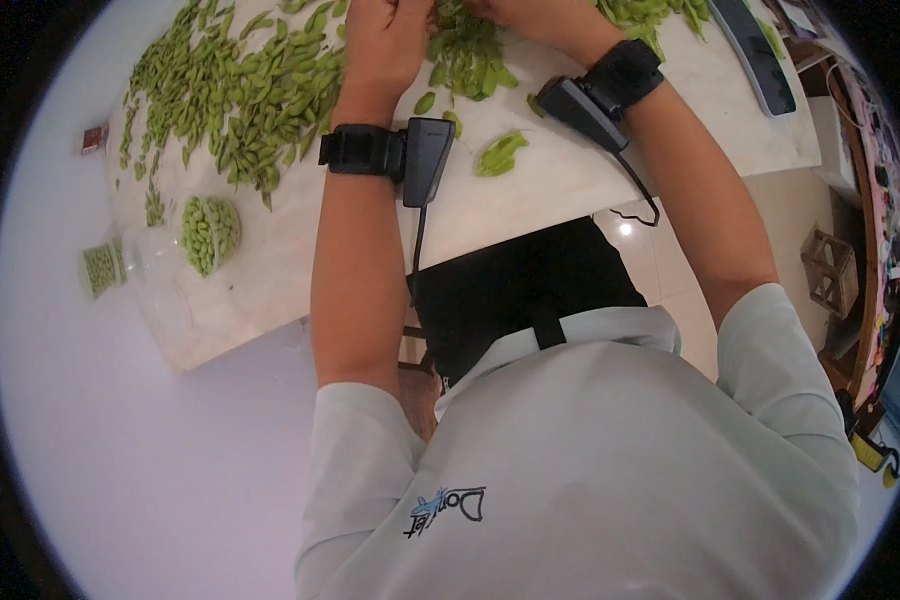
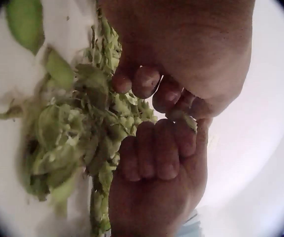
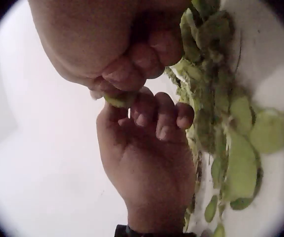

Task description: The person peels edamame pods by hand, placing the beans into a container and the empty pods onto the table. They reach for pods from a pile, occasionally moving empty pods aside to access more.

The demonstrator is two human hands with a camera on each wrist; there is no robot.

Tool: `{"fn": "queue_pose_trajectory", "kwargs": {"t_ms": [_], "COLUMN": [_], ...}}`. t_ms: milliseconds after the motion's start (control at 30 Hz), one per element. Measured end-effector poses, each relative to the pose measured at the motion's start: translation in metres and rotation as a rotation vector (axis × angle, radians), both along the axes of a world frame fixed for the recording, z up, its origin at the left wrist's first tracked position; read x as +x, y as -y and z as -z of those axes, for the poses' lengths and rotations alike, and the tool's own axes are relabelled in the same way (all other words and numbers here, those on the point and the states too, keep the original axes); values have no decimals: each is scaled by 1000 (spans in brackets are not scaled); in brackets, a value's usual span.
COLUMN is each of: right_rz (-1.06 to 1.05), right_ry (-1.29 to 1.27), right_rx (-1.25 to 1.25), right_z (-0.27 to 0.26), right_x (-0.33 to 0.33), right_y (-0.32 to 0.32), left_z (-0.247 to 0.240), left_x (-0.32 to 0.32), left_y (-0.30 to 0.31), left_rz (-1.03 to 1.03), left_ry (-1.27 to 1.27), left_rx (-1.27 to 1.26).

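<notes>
My left hand and right hand meet at the top edge of the head view, partly cut off. Between their fingertips is a small green edamame pod, pinched from both sides. The left wrist view shows the pod mostly covered by fingers and thumbs. The other fingers of both hands are curled. Just beneath them spreads a heap of flattened green pods, with one pod piece lying apart, nearer the body.
Many plump edamame pods cover the table's left side. A clear container of green beans lies near the left edge, with another bean-filled container beyond. A phone lies at the right, near more pods.
</notes>
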State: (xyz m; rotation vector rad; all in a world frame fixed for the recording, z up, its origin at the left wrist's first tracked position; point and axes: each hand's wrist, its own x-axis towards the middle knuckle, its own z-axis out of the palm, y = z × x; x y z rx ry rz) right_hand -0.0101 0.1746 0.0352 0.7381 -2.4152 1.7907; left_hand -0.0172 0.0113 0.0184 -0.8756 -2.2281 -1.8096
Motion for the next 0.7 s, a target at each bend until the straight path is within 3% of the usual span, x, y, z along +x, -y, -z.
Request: {"fn": "queue_pose_trajectory", "kwargs": {"t_ms": [100, 233, 333, 400, 533, 700], "right_rz": [21, 64, 90, 104, 80, 81], "right_ry": [-139, -19, 22, -18, -37, -13], "right_rx": [28, -36, -106, -131, -88, 4], "right_z": [7, 3, -1, -2, 0, -5], "right_x": [-4, -3, 1, 1, 0, 3], "right_y": [4, 4, 3, 4, 3, 0], "left_z": [8, 2, -22, -36, -60, -65], "left_x": [-3, -3, 22, 46, 91, 122], "left_y": [7, 27, 48, 71, 135, 201], "left_rz": [-51, -138, -434, -451, -797, -962], "left_ry": [-19, -7, -248, -26, 59, 121], "left_rx": [50, 196, -165, 59, -261, -679]}}
